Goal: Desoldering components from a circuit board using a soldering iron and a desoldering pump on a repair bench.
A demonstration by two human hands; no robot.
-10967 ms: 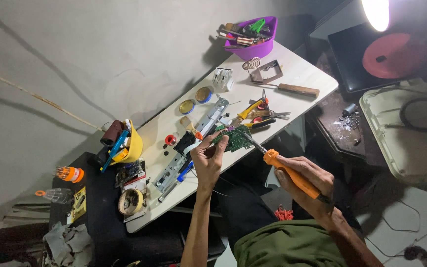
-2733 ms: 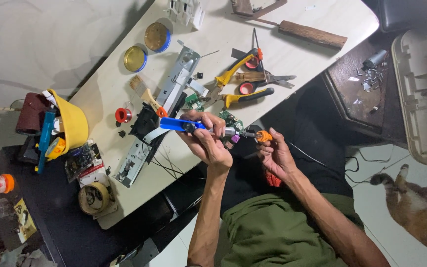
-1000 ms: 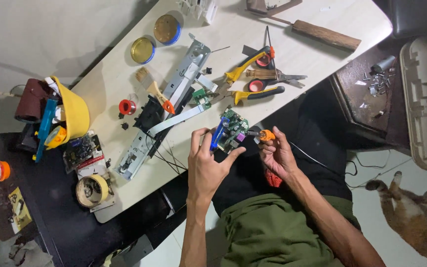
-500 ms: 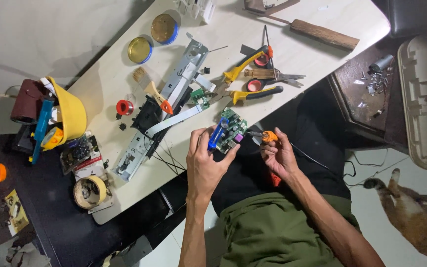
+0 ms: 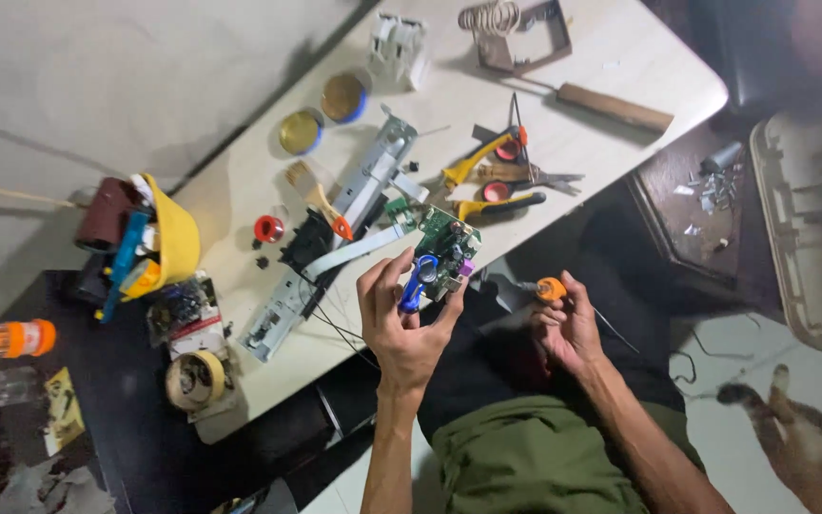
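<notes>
My left hand (image 5: 401, 328) holds up a small green circuit board (image 5: 449, 249) with a blue component (image 5: 419, 283) on it, just off the near edge of the white table (image 5: 620, 57). My right hand (image 5: 568, 328) is closed around an orange-handled screwdriver (image 5: 550, 288) whose dark shaft points left toward the board. The tip stops a little short of the board.
On the table lie yellow-handled pliers (image 5: 482, 162), scissors (image 5: 525, 176), a wooden-handled tool (image 5: 611, 107), two round tins (image 5: 321, 114), a grey metal rail (image 5: 335, 238) and a tape roll (image 5: 197, 379). A yellow helmet (image 5: 168, 243) sits at left. An animal (image 5: 801, 433) stands at lower right.
My left hand has turned and lifted the board slightly, showing the blue component. My right hand with the screwdriver has stayed just right of it. The animal moved a little.
</notes>
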